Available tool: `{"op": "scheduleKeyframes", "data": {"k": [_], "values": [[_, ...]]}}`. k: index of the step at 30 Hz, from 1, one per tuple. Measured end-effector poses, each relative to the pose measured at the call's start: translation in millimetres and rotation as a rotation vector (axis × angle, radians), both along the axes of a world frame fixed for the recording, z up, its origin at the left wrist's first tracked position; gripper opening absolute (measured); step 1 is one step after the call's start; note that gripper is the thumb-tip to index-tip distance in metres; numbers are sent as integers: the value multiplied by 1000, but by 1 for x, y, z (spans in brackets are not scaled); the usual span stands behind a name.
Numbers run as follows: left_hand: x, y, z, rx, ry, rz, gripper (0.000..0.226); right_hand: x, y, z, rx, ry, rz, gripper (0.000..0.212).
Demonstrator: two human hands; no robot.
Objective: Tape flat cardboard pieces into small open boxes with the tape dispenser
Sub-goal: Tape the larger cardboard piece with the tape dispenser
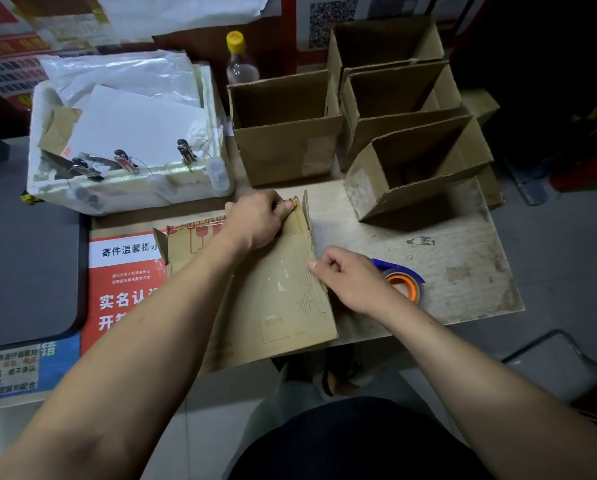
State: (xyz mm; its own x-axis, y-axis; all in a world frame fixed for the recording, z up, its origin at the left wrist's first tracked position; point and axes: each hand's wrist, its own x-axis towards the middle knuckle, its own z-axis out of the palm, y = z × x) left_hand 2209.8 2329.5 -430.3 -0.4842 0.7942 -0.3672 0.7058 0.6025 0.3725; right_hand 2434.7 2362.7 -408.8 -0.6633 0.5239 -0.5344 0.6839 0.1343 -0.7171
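A flat brown corrugated cardboard piece (273, 292), matt, carries glossy strips of clear tape. The pale wooden counter (456, 271) looks scuffed and stained. Open brown cardboard boxes (286, 147) are matt, with ragged fluted edges. The blue-and-orange plastic tape dispenser (402, 277) shines. A white foam box (127, 188) holds crinkled glossy plastic bags.

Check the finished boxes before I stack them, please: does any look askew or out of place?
Yes. The nearest open box, right of the workpiece, tips over on one bottom edge with its opening facing the person, while the box behind the left hand stands upright.
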Motion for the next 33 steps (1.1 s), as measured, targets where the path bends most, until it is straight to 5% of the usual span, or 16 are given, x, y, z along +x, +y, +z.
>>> {"op": "scheduleKeyframes", "data": {"k": [12,18,22,26,30,33], "values": [[32,-53,25,232,182,9,55,-21,16,-13,34,43,-63,41],[88,-150,26,249,308,58,47,-37,26,-24,-238,211,-188,27],[107,-182,16,244,364,96,47,-34,26,-22,-234,193,-161,34],[113,-184,9,275,403,106,47,3,40,-25,2,16,31,11],[111,-185,9,307,433,92,46,59,62,-46,490,-551,366,70],[108,-185,9,327,440,78,45,78,65,-58,538,-636,378,49]]}}
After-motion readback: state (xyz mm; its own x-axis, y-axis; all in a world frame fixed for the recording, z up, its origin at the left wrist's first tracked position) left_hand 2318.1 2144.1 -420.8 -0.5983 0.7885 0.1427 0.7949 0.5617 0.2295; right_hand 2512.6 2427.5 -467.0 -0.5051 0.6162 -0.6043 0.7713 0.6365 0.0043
